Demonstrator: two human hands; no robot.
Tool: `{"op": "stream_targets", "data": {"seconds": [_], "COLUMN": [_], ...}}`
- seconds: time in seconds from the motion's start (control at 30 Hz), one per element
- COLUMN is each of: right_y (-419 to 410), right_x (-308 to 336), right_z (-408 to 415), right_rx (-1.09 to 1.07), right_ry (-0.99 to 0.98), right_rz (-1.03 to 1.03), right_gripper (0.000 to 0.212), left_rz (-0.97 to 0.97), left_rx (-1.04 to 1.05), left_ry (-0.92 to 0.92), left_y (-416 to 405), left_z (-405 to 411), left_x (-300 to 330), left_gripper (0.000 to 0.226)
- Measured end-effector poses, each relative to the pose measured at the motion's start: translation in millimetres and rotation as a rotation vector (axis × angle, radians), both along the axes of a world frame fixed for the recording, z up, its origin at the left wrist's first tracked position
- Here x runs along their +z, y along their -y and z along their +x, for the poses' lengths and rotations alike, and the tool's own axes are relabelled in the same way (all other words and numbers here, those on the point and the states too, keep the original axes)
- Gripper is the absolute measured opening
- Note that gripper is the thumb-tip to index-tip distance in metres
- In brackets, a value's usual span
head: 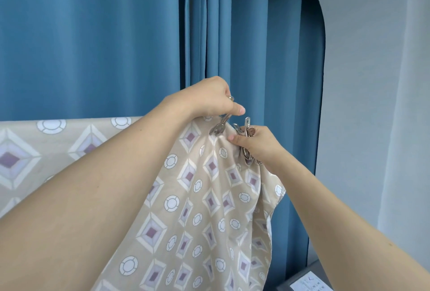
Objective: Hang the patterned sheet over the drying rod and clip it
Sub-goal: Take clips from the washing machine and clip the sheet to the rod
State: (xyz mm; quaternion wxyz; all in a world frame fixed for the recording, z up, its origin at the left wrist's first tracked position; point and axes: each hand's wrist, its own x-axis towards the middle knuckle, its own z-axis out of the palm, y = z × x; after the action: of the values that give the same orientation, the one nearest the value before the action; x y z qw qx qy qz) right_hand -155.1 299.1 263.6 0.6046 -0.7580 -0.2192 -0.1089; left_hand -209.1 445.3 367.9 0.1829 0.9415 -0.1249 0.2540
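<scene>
- Your working space is bounded at the back by the blue curtain [93, 41], which hangs in vertical folds directly behind both hands. To the right, the curtain ends at a pale wall [372, 69] with a rounded arch edge.
- At the lower right corner, a grey surface carrying a white printed label [309, 283] sits below your right forearm.
- The patterned sheet [204, 197] is beige, printed with white-edged diamonds with purple centres and white segmented circles. It is draped over the drying rod, which the cloth hides entirely; the fold line runs level from the left edge toward your hands.
- At the right end, the sheet gathers into creases and falls in loose folds, with its free edge hanging in front of the curtain.
- Your left hand [209, 99] grips a metal clip [218, 126] between curled fingers and thumb; the clip's lower end sits on the gathered top fold of the sheet.
- Your right hand [256, 144] is curled around a bunch of spare metal clips [244, 132], with its thumb pressed against the sheet just beside the first clip.
</scene>
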Motion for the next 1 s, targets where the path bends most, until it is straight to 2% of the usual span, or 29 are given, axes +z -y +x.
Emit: {"op": "stream_targets", "data": {"seconds": [0.13,0.27,0.3,0.4,0.43,0.5,0.57,0.7,0.83,0.93,1.0], "right_y": [-1.0,1.6,2.2,0.8,-0.9,-3.4,-9.5,-29.9,-42.4,-53.2,-62.3], "right_x": [-2.7,-5.9,-6.4,-9.1,-9.6,-10.5,-12.6,-23.4,-32.3,-32.6,-30.4], "right_z": [-5.6,-17.4,-22.0,-38.4,-45.2,-60.3,-75.9,-97.0,-108.0,-114.3,-119.3], "right_rx": [-0.013,-0.103,-0.136,-0.187,-0.200,-0.207,-0.156,-0.011,0.139,0.241,0.231], "right_ry": [0.004,0.046,0.053,0.078,0.074,0.050,0.053,0.091,0.091,0.142,0.213], "right_rz": [0.067,0.129,0.132,0.130,0.147,0.190,0.152,0.034,0.107,0.105,0.027], "right_gripper": [0.044,0.023,0.023,0.050,0.052,0.037,0.026,0.033,0.025,0.033,0.038], "left_rz": [-0.009,0.007,0.021,0.051,0.059,0.056,0.032,-0.055,-0.082,-0.061,-0.099], "left_rx": [-0.014,0.005,0.012,0.029,0.037,0.047,0.053,0.045,-0.025,-0.019,0.015], "left_ry": [0.008,0.027,0.042,0.101,0.124,0.177,0.237,0.282,0.198,0.106,0.084], "left_y": [0.5,-6.5,-8.7,-14.9,-17.8,-24.8,-33.9,-56.6,-77.2,-89.5,-99.2], "left_z": [-4.1,-7.8,-9.7,-21.1,-26.3,-38.2,-51.8,-82.4,-116.1,-134.5,-143.2], "left_x": [-2.8,-8.9,-10.3,-15.1,-17.0,-22.1,-28.1,-37.7,-42.2,-45.3,-45.2], "left_gripper": [0.039,0.053,0.053,0.043,0.038,0.030,0.024,0.013,0.012,0.010,0.015]}}
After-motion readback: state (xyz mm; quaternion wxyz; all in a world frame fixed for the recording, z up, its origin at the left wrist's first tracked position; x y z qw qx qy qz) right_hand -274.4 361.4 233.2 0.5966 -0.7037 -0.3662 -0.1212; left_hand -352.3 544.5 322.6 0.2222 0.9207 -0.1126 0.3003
